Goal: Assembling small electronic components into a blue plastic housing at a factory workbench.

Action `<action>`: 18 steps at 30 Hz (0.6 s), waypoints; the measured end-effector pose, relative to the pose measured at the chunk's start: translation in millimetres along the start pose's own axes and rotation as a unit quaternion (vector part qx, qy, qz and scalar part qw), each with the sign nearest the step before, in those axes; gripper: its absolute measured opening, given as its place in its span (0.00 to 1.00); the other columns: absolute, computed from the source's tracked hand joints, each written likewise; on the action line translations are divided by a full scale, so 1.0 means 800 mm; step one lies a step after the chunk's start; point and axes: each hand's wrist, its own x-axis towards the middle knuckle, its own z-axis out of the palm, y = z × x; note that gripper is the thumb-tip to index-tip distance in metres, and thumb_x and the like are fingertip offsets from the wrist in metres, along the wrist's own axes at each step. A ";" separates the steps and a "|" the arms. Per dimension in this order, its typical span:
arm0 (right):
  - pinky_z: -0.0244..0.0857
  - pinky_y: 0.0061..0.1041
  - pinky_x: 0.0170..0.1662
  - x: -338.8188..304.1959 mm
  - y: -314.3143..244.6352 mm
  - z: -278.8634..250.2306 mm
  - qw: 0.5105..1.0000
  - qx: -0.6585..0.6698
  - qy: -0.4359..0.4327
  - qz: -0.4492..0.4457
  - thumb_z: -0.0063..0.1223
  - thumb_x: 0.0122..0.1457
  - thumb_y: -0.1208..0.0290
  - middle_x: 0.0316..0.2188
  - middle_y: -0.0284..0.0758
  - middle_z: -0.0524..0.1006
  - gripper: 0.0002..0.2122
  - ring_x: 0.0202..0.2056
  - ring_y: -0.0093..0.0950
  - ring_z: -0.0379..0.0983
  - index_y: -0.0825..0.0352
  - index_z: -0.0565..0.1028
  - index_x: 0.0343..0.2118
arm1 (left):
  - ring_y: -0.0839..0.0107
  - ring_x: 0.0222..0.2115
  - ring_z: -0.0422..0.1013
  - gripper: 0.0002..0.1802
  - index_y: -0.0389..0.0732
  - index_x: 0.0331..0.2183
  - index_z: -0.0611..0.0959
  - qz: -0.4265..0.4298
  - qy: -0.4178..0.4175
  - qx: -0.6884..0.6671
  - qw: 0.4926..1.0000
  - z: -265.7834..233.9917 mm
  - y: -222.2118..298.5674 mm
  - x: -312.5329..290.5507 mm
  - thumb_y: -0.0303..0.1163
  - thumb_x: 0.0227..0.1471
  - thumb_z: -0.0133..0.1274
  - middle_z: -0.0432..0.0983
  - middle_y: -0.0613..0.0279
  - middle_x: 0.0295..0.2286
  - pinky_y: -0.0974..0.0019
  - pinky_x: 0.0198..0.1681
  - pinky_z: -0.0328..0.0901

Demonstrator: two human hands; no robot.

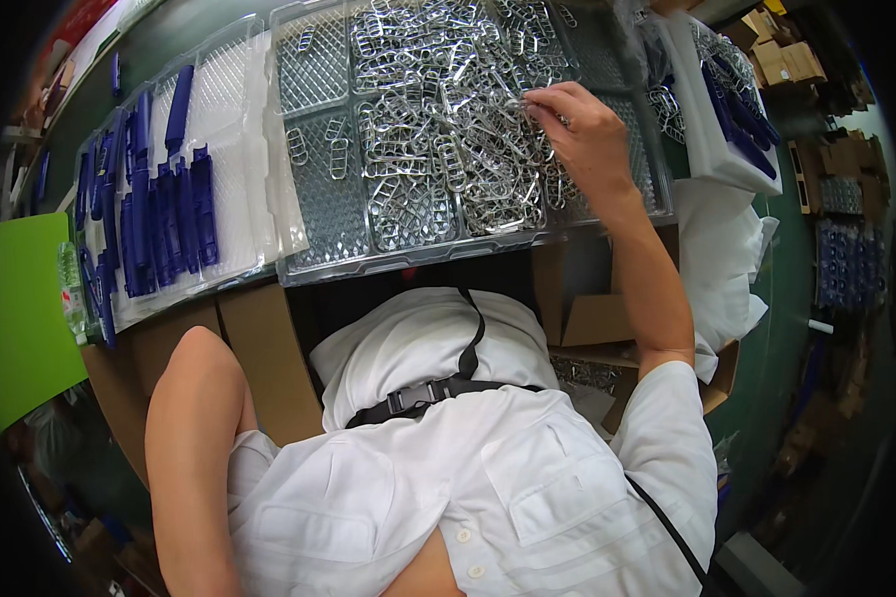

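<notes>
Over a clear plastic compartment tray (423,261), my right hand (589,147) reaches down among a heap of shiny metal pieces (458,129). Its thumb and index finger are pinched together at the heap's right side. Whether a piece sits between the fingertips is too small to make out. The metal pieces look like oblong wire frames with crossbars, piled mainly in the tray's middle compartments. A few loose ones lie in the left compartments. My left arm bends at the elbow at lower left, and its hand is out of the picture.
Left of the tray, long blue plastic parts (149,214) lie on a clear ridged tray. A bright green panel (20,308) stands at far left. To the right, a white foam box (702,95) holds more blue parts and metal pieces. Open cardboard boxes (269,348) sit below the table edge.
</notes>
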 end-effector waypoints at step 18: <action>0.76 0.22 0.42 -0.098 -0.029 -0.069 0.867 0.440 0.075 0.221 0.56 0.62 0.83 0.47 0.39 0.72 0.05 0.40 0.25 0.76 0.71 0.76 0.41 | 0.71 0.20 0.71 0.26 0.39 0.56 0.71 -0.153 0.488 0.065 0.857 -0.290 -0.219 -0.049 0.41 0.62 0.58 0.75 0.43 0.31 0.66 0.18 0.68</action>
